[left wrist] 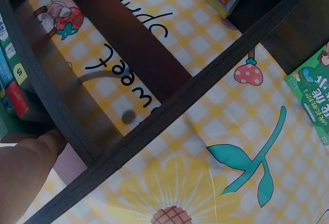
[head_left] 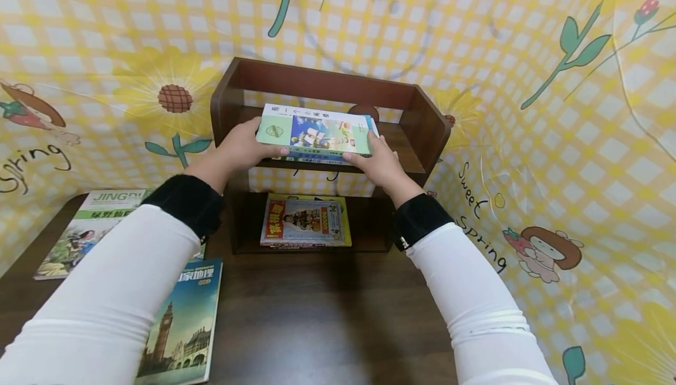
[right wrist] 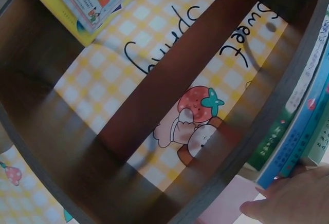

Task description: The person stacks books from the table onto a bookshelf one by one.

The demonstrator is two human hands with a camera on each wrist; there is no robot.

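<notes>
Both hands grip a stack of books (head_left: 317, 132) at the upper shelf of a dark brown wooden bookshelf (head_left: 433, 129). A light green cover with a colourful picture lies on top of the stack. My left hand (head_left: 245, 145) holds its left end, thumb along the front edge. At the right end is my right hand (head_left: 379, 162), thumb at the front corner. In the left wrist view, part of my left hand (left wrist: 31, 167) is under the book spines (left wrist: 13, 80). The right wrist view shows my right hand (right wrist: 290, 198) against several spines (right wrist: 288, 142).
More books (head_left: 306, 220) lie flat in the lower compartment. On the brown table (head_left: 317, 308) to the left are a magazine with a clock tower (head_left: 185, 320) and a green-and-white illustrated book (head_left: 90, 226). A yellow checked cloth (head_left: 528, 109) covers the walls behind and beside the shelf.
</notes>
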